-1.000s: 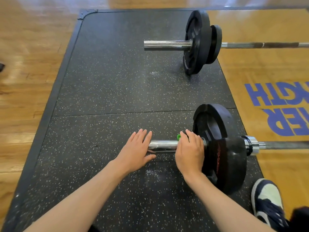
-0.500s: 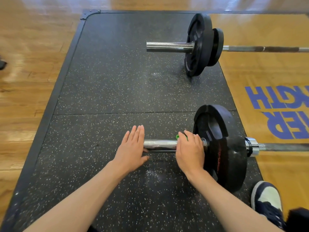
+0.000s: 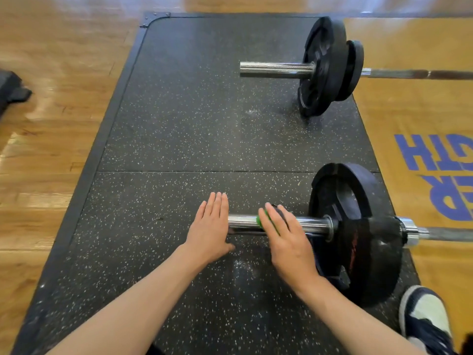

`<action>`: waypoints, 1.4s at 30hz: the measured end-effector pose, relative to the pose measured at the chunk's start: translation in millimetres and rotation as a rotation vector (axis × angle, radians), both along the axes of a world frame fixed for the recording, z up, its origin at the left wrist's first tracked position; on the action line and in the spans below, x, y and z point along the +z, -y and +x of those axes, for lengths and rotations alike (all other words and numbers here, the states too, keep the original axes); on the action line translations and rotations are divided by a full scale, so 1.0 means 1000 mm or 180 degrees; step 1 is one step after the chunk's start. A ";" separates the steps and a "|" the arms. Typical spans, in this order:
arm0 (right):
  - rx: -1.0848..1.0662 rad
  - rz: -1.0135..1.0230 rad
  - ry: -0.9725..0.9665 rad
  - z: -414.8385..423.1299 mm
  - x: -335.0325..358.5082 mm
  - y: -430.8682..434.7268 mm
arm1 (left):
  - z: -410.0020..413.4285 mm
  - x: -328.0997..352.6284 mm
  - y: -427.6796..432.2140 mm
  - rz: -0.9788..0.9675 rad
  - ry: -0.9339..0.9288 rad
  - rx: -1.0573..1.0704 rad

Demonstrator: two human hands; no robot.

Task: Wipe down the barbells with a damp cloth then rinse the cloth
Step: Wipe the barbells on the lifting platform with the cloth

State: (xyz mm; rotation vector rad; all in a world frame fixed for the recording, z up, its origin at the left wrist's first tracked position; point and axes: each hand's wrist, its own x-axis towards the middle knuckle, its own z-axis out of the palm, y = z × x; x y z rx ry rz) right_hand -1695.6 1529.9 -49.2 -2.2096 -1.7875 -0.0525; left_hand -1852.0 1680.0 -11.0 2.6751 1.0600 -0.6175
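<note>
Right hand lies over the near barbell sleeve, fingers fairly straight, pressing the cloth onto the steel. Only a green edge of it shows, and the thumb is hidden. Left hand is flat, holds nothing and touches the sleeve's end.

Suggest you wrap the cloth round the sleeve, stroke from end to collar, and roll the bar to reach the underside.

Plates sit just right of your knuckles, so use short strokes there. Your room lies leftward over the mat. Far barbell is well apart. Shoe is near the plates.
</note>
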 end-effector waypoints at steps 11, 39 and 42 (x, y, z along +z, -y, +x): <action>-0.0483 -0.0144 -0.0356 -0.073 0.011 -0.073 | -0.007 0.004 -0.004 0.0077 0.0105 0.0230; 0.0159 -0.0430 0.0203 -0.053 -0.005 -0.036 | -0.003 0.000 -0.004 -0.0217 0.0247 0.0235; -0.0312 -0.0568 0.0074 -0.022 0.005 -0.017 | 0.007 0.002 -0.001 -0.0267 0.0233 0.0098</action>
